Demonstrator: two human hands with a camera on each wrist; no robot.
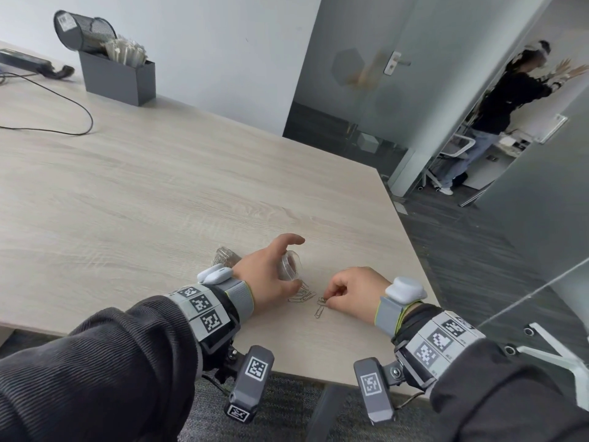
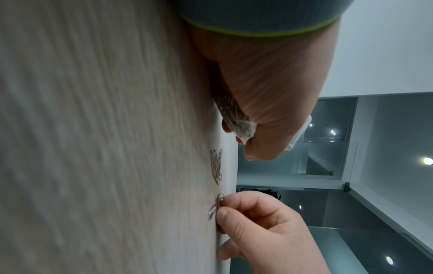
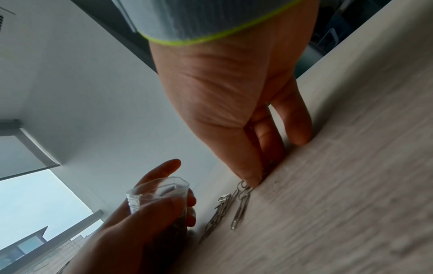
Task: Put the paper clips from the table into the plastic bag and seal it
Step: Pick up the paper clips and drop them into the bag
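Observation:
My left hand [image 1: 271, 275] grips a clear plastic bag [image 1: 288, 266] near its open mouth, which faces right; clips show inside the bag [image 2: 236, 118] and at its bottom end [image 1: 224, 255]. A small pile of silver paper clips [image 1: 301, 296] lies on the table just below that hand. To its right, my right hand [image 1: 350, 293] pinches paper clips [image 1: 320, 306] between thumb and forefinger, low on the tabletop. The right wrist view shows the bag mouth [image 3: 161, 192], the pile [image 3: 218, 213] and the pinched clips [image 3: 241, 205]. In the left wrist view the pinched clips [image 2: 216, 205] sit beside the pile [image 2: 216, 166].
The light wooden table [image 1: 159, 186] has its front edge close under my wrists and its right edge nearby. A grey box [image 1: 118, 78] with a mesh cup [image 1: 83, 28] and a black cable [image 1: 63, 97] sit far back left. A person [image 1: 503, 113] stands beyond the glass door.

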